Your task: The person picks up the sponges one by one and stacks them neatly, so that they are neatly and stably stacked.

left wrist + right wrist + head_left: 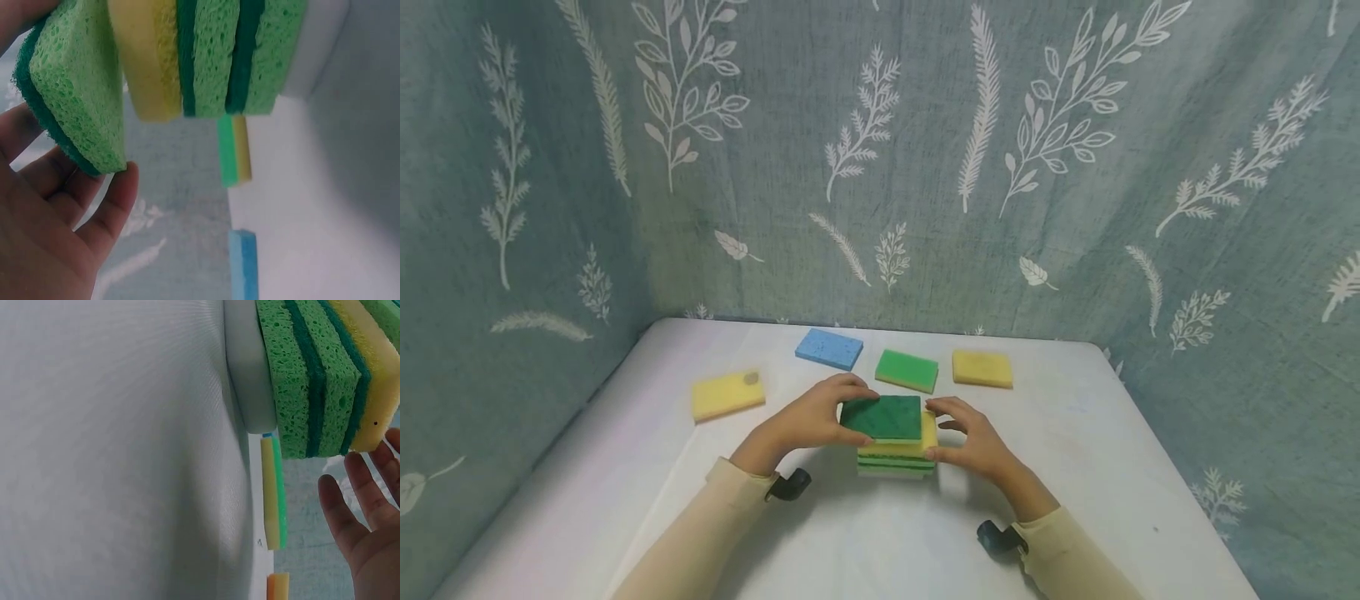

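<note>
My left hand (pixel 822 412) holds a green sponge (pixel 81 81) with a dark green scouring side up, thumb on the near edge and fingers at the far edge. That sponge is tilted over a stack, its left end raised. The stack has a yellow sponge (pixel 380 381) on top, two light green sponges (pixel 287 387) with dark green scouring layers below, and a white block (pixel 249 375) at the bottom. At the stack's right end, my right hand (pixel 973 437) has its fingers spread and slightly bent, fingertips at the yellow sponge's edge.
Behind the stack lie a blue sponge (pixel 829 348), a green-topped sponge (pixel 907 370) and a yellow sponge (pixel 982 367). Another yellow sponge (pixel 727 396) with a dark spot lies at the left. Patterned grey-green cloth (pixel 925 167) surrounds the white table (pixel 1075 467).
</note>
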Motion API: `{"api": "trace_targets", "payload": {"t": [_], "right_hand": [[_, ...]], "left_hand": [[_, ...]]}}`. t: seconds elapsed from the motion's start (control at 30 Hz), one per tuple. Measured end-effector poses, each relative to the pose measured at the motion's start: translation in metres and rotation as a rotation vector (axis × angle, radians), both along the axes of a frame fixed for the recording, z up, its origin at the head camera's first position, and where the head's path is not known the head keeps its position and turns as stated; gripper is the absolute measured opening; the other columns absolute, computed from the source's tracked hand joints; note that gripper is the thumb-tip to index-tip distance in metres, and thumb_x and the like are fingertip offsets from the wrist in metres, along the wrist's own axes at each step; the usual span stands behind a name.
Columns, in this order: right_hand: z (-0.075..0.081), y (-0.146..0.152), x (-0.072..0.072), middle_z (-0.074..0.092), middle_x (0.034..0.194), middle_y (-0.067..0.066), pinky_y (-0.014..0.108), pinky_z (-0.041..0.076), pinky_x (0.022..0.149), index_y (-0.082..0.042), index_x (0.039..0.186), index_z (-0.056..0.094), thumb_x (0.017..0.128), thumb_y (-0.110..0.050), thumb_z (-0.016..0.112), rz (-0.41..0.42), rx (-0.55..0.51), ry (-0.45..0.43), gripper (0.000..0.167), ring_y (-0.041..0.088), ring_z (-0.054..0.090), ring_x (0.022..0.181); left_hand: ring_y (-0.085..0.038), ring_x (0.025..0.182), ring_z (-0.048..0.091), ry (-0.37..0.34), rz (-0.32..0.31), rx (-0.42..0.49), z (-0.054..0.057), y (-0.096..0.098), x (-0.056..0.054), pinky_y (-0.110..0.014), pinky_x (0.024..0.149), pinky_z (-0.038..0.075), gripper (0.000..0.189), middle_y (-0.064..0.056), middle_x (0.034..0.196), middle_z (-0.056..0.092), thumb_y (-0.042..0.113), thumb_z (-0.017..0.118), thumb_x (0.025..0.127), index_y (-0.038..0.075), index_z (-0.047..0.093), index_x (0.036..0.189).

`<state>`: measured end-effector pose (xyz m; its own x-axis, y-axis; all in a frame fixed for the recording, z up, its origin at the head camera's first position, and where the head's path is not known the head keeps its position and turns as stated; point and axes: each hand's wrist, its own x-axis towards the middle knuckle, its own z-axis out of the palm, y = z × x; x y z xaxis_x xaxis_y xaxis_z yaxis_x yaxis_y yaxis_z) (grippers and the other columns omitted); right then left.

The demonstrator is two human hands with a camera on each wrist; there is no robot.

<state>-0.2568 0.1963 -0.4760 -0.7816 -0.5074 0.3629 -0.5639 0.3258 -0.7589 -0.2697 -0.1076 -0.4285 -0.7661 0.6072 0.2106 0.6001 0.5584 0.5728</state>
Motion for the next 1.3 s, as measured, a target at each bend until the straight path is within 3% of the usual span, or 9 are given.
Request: {"api": "trace_targets", "payload": {"t": [0.17,0.33,0.87,1.0,1.1,1.23,1.3], "right_hand": [[-0.001,0.000,0.002,0.057,0.128,0.002,0.044,0.050,0.094,-0.011,0.140,0.051,0.079,-0.020,0.083,-0.017,-0.018,-0.008,0.069,0.022,0.053,0.119],[-0.001,-0.001,0.003,0.057,0.126,0.003,0.045,0.050,0.093,-0.006,0.142,0.047,0.079,-0.021,0.082,-0.019,-0.014,0.002,0.073,0.022,0.053,0.117],[-0.002,-0.001,0.003,0.054,0.131,0.004,0.046,0.050,0.093,-0.011,0.146,0.043,0.078,-0.024,0.082,-0.023,-0.016,-0.024,0.079,0.023,0.051,0.118],[0.016,-0.005,0.015,0.054,0.131,0.012,0.053,0.048,0.093,-0.003,0.145,0.042,0.078,-0.014,0.081,-0.015,-0.028,-0.041,0.078,0.029,0.051,0.118],[0.019,-0.006,0.017,0.052,0.132,0.020,0.058,0.046,0.093,0.002,0.144,0.040,0.077,-0.006,0.080,-0.013,-0.035,-0.051,0.079,0.036,0.050,0.118],[0.000,-0.001,0.005,0.051,0.135,0.017,0.055,0.048,0.092,-0.002,0.146,0.040,0.077,-0.007,0.082,-0.006,-0.030,-0.026,0.081,0.035,0.050,0.119],[-0.002,0.000,0.002,0.051,0.136,0.013,0.052,0.049,0.092,-0.004,0.145,0.042,0.077,-0.008,0.082,-0.002,-0.026,-0.014,0.079,0.032,0.050,0.119]], "left_hand": [[-0.015,0.115,0.049,-0.004,-0.006,-0.010,-0.001,0.009,0.002,-0.038,0.094,0.047,0.065,0.006,0.126,0.052,0.050,0.081,0.074,0.022,0.063,0.130],[-0.016,0.116,0.049,-0.003,-0.008,-0.012,-0.001,0.016,0.003,-0.039,0.094,0.047,0.065,0.005,0.128,0.051,0.050,0.081,0.074,0.022,0.063,0.130],[-0.015,0.116,0.048,-0.003,-0.006,-0.044,-0.003,0.025,0.002,-0.038,0.095,0.047,0.068,0.005,0.128,0.051,0.055,0.079,0.074,0.021,0.063,0.131],[-0.015,0.117,0.048,-0.007,-0.004,-0.050,-0.004,0.026,0.002,-0.038,0.095,0.047,0.068,0.005,0.128,0.051,0.055,0.079,0.074,0.021,0.063,0.131],[-0.015,0.117,0.048,-0.002,-0.009,-0.049,-0.005,0.026,0.001,-0.039,0.095,0.047,0.069,0.004,0.129,0.050,0.057,0.078,0.074,0.021,0.062,0.131],[-0.014,0.115,0.048,0.005,-0.015,-0.051,-0.007,0.026,0.001,-0.038,0.095,0.047,0.071,0.006,0.127,0.051,0.060,0.076,0.074,0.021,0.062,0.131],[-0.013,0.115,0.048,0.008,-0.015,-0.053,-0.007,0.027,0.001,-0.038,0.095,0.047,0.071,0.006,0.126,0.051,0.061,0.076,0.074,0.020,0.062,0.131]]}}
